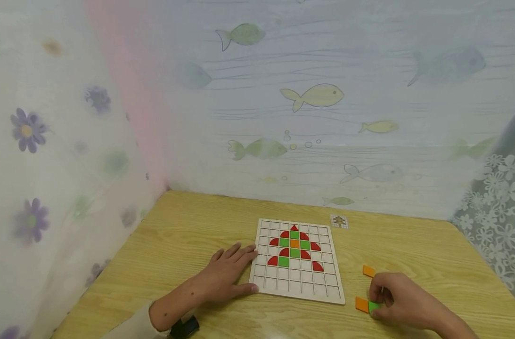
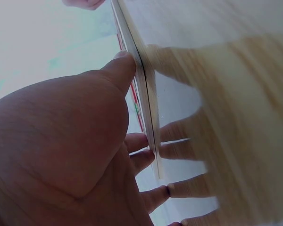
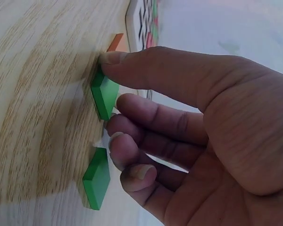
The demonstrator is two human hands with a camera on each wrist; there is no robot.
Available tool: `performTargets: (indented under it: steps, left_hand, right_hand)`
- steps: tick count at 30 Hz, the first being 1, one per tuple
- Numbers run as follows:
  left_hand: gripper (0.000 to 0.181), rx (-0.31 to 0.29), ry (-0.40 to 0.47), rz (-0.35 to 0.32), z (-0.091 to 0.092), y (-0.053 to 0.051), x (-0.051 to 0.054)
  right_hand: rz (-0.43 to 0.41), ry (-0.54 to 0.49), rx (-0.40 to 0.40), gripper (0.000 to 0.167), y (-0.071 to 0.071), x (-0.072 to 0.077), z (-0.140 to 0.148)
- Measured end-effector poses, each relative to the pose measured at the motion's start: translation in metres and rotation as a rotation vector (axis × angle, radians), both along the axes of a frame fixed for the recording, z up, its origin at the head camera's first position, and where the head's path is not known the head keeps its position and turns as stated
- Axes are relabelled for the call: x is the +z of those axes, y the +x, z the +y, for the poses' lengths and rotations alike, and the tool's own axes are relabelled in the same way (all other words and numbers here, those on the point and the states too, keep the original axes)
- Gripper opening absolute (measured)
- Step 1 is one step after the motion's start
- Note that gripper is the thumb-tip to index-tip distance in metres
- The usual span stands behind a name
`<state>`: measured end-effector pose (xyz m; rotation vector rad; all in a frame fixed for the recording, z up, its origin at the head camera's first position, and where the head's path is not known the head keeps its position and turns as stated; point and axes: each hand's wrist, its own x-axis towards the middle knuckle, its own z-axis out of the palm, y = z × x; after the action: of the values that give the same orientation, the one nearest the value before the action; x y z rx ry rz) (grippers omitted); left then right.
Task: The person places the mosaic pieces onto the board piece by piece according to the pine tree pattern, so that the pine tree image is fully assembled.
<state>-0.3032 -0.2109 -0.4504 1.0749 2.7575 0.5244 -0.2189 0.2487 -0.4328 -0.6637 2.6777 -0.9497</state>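
Observation:
On the wooden table lies a white grid board (image 1: 297, 293) holding red quarter-circle pieces, a red triangle, green squares and an orange square, arranged like a tree. My left hand (image 1: 225, 275) rests at the board's left edge, fingers spread, with its thumb and fingertips touching the rim. To the right of the board, my right hand (image 1: 403, 301) pinches a green square tile (image 3: 105, 96) between thumb and curled fingers, low at the table. An orange tile (image 1: 362, 304) lies against that green tile. Under the hand, the right wrist view shows another green tile (image 3: 97, 179), hidden in the head view.
Another orange tile (image 1: 369, 270) lies just beyond the right hand. A small pattern card (image 1: 339, 221) sits behind the board's far right corner. Fish-patterned curtain (image 1: 257, 117) borders the table's back edge; flowered fabric (image 1: 32, 179) hangs at left, lace (image 1: 499, 212) at right.

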Motion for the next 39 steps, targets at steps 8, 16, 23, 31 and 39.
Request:
performTargets:
  steps: [8, 16, 23, 31, 39]
  left_hand:
    - [0.082, 0.002, -0.001, 0.001, 0.0, -0.001, -0.002]
    - [0.082, 0.002, 0.008, -0.013, 0.0, 0.0, -0.001]
    - [0.082, 0.006, 0.005, -0.007, 0.001, 0.0, -0.001]
    - [0.083, 0.009, -0.004, -0.011, 0.0, -0.001, -0.002]
    - [0.082, 0.004, 0.005, -0.009, -0.001, -0.001, -0.003]
  right_hand:
    - [-0.026, 0.021, -0.018, 0.026, 0.0, 0.002, -0.001]
    - [-0.06, 0.028, -0.03, 0.024, 0.001, 0.008, -0.002]
    - [-0.055, 0.003, -0.019, 0.019, 0.001, 0.012, -0.001]
    - [-0.026, 0.039, -0.039, 0.017, -0.004, 0.017, -0.005]
    - [-0.002, 0.042, -0.057, 0.017, -0.014, 0.026, -0.022]
